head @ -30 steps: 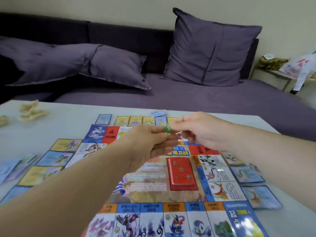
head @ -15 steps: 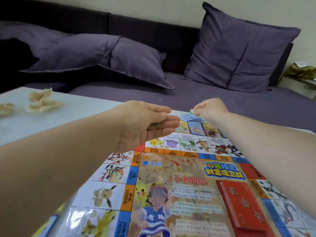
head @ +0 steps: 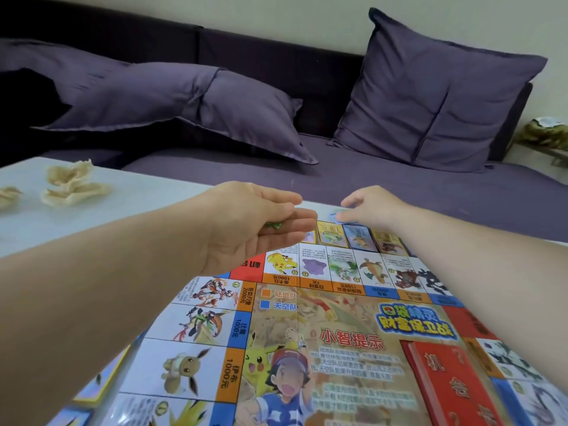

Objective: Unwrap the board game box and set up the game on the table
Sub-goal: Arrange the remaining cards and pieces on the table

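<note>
Purple cushions [head: 430,96] lean on a dark sofa [head: 399,192] behind a pale table [head: 123,210], where the unfolded game board [head: 307,318] lies flat and fills the near right of the surface. Over the board's far left corner the left hand [head: 255,222] hovers palm up. Its fingers are nearly straight and together, loosely cupped, with small green pieces [head: 273,225] lying on them under the thumb. The right hand [head: 372,207] reaches to the far edge, its fingers bent down onto a small blue card [head: 336,217]; whether they pinch anything cannot be told. A row of cards [head: 359,236] lines that far edge, just beyond the board. A red card deck [head: 445,382] sits on the board's near right. Crumpled pale scraps [head: 73,187] lie at the table's far left.
</note>
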